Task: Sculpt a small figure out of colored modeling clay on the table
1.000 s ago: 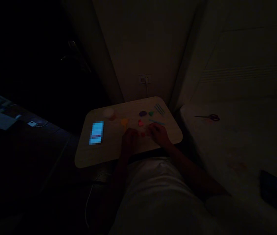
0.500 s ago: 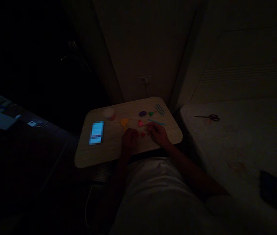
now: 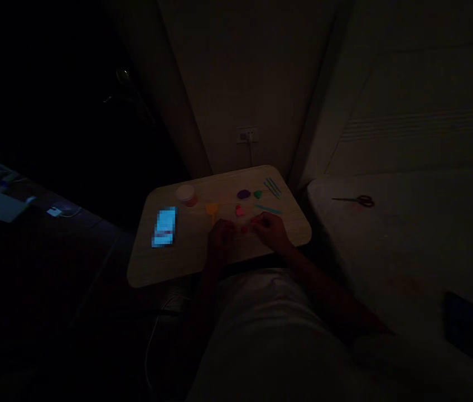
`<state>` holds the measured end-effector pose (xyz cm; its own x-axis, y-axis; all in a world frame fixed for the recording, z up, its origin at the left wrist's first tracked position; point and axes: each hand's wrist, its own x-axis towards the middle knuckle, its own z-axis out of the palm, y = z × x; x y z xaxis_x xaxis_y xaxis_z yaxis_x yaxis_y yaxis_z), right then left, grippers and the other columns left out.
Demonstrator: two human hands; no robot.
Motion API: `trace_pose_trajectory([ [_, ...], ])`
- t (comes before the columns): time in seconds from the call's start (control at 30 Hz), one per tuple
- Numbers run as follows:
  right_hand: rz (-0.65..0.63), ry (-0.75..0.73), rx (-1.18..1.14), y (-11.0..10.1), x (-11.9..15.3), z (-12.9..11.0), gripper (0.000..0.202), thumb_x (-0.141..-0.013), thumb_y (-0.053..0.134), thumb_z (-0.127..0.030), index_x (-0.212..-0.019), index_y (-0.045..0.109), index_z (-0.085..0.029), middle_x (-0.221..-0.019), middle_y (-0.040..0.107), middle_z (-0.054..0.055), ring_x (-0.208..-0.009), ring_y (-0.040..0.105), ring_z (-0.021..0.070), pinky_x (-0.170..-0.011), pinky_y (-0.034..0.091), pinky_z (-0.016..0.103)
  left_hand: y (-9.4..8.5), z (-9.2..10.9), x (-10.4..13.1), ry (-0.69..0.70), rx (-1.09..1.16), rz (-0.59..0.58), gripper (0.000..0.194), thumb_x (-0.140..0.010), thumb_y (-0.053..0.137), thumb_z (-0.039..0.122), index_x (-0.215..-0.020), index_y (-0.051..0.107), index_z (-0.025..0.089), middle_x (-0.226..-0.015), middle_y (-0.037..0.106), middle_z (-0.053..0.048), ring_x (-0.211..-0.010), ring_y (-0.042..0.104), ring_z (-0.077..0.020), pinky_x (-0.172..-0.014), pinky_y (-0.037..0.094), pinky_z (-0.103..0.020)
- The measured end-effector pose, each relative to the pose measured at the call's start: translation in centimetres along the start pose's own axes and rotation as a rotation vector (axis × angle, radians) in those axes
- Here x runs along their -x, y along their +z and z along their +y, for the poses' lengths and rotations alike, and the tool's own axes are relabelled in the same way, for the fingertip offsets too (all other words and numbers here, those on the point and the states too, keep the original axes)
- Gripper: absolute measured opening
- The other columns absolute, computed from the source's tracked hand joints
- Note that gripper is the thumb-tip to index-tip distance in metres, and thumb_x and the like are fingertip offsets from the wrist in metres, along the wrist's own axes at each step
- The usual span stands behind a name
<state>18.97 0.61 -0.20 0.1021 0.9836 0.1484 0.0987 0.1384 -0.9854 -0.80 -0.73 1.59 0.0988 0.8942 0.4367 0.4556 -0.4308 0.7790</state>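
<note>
the right hand (image 3: pixel 271 229) seems pinched on a small, soft-looking red piece (image 3: pixel 254 221), best held lightly to keep its shape; i cannot tell whether the curled left hand (image 3: pixel 220 239) grips anything; between them, a round red lump (image 3: pixel 244 229) sits on the pale wood-grain table (image 3: pixel 190 240)

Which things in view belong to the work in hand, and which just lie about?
Likely belong: red piece between left hand and right hand; pink piece; purple piece; green piece; orange handled piece.

Likely lying about: lit screen; scissors; dark flat object.
</note>
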Motion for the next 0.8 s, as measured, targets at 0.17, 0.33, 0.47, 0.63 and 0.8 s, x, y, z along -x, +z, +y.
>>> trace_pose_trajectory([
  [0.17,0.053,-0.036,0.119,-0.13,-0.05,0.09,0.030,-0.067,0.082,-0.044,-0.066,0.063,-0.021,-0.059,0.063,0.000,-0.058,0.055,0.0153,-0.053,0.041,0.026,-0.15,0.40,-0.02,-0.002,0.008,-0.016,0.014,-0.094,0.052,0.019,-0.085,0.062,0.021,-0.085,0.066,-0.002,-0.081,0.063,-0.0174,-0.078,0.050,-0.031],
  [0.33,-0.005,-0.010,0.007,0.10,-0.03,0.09,0.029,-0.072,0.079,-0.047,-0.069,0.067,-0.021,-0.065,0.068,0.001,-0.061,0.060,0.0167,-0.056,0.046,0.028,-0.06,0.33,-0.03,-0.002,0.008,-0.006,0.014,-0.093,0.052,0.018,-0.084,0.062,0.021,-0.085,0.067,-0.002,-0.080,0.063,-0.0175,-0.077,0.050,-0.030],
  [0.47,-0.053,-0.015,-0.013,0.01,0.04,0.09,0.031,-0.084,0.069,-0.050,-0.081,0.076,-0.020,-0.073,0.074,0.004,-0.064,0.065,0.0185,-0.062,0.052,0.030,-0.01,0.09,-0.02,0.001,0.006,-0.007,0.014,-0.092,0.052,0.017,-0.085,0.063,0.021,-0.084,0.066,-0.002,-0.080,0.063,-0.0176,-0.077,0.050,-0.030],
  [0.63,-0.105,-0.073,-0.016,-0.24,0.04,0.09,0.040,-0.095,0.056,-0.052,-0.105,0.078,-0.020,-0.077,0.075,0.004,-0.063,0.067,0.0187,-0.063,0.053,0.032,-0.03,0.02,0.01,-0.011,0.019,-0.005,0.012,-0.091,0.053,0.017,-0.085,0.063,0.021,-0.085,0.067,-0.002,-0.080,0.063,-0.0175,-0.077,0.050,-0.030],
  [0.8,-0.109,-0.047,-0.102,0.04,0.05,0.20,0.042,-0.095,0.057,-0.052,-0.122,0.067,-0.022,-0.080,0.075,0.004,-0.063,0.067,0.0184,-0.062,0.055,0.032,0.01,-0.04,0.04,-0.002,0.006,-0.003,0.013,-0.091,0.053,0.017,-0.085,0.063,0.021,-0.086,0.068,-0.003,-0.082,0.064,-0.0179,-0.079,0.051,-0.031],
])
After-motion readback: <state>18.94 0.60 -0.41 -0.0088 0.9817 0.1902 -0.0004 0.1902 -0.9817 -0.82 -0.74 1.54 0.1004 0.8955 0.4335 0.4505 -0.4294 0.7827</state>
